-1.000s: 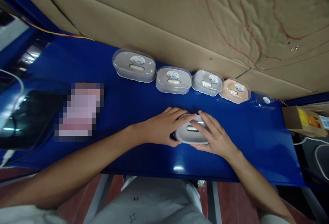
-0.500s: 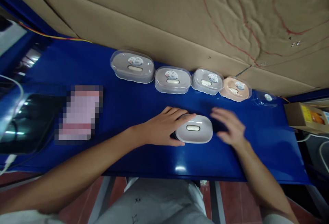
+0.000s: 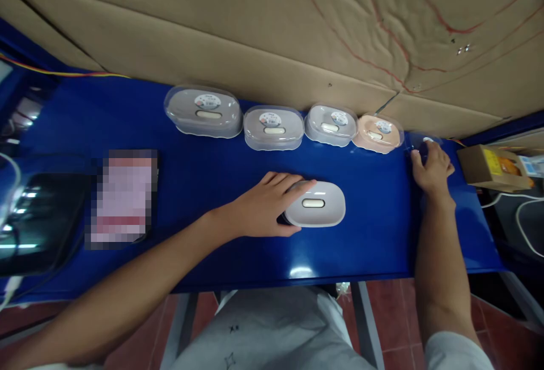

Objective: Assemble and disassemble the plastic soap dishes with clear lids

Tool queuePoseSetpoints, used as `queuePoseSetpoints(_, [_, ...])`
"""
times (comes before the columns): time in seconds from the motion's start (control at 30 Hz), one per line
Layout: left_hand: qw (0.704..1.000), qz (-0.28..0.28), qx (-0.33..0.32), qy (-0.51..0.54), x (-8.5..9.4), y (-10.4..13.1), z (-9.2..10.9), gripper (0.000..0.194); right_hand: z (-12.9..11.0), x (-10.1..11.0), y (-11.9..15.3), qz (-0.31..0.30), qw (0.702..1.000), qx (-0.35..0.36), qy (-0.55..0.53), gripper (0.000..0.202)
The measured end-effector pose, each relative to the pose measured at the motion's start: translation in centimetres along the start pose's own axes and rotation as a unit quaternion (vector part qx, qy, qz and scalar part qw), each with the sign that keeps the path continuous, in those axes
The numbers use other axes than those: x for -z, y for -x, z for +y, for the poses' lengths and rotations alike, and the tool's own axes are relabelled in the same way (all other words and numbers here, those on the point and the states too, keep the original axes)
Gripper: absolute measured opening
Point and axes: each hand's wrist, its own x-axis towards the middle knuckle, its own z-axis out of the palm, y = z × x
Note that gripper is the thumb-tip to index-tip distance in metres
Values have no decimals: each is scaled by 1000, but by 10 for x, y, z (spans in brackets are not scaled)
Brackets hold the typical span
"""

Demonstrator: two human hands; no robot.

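My left hand (image 3: 267, 205) grips the left end of a grey oval box (image 3: 325, 211) with a cream oblong inset on top. Its thumb lies along the near side and its fingers along the far side. Out at the right back, my right hand (image 3: 433, 170) has its fingers curled over a clear plastic cover (image 3: 415, 142) with a small round label. Part of that cover is hidden behind the hand.
Along the cardboard back wall stand grey boxes under clear covers, a large one (image 3: 204, 112), two smaller ones (image 3: 274, 129) (image 3: 331, 125), and a peach box (image 3: 377, 132). A blurred-out phone (image 3: 125, 197) and a black device (image 3: 42, 211) lie left. An open cardboard carton (image 3: 488, 169) stands right.
My right hand has moved right and away from me, from beside the grey box to the clear cover. My left hand still holds the box. The view has shifted slightly.
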Motion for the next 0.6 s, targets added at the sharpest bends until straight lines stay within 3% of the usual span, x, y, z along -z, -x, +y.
queuePoseSetpoints(0.2, [1000, -4, 0, -8, 1, 0, -1, 99, -12, 30, 7, 12, 999, -29, 3, 66])
queuePoseSetpoints(0.43, [1000, 0, -2, -7, 0, 0, -1, 100, -11, 76, 26, -197, 979, -16, -55, 72])
queuePoseSetpoints(0.6, [1000, -6, -4, -11, -1, -1, -3, 101, -19, 73, 46, -250, 967, -34, -17, 93])
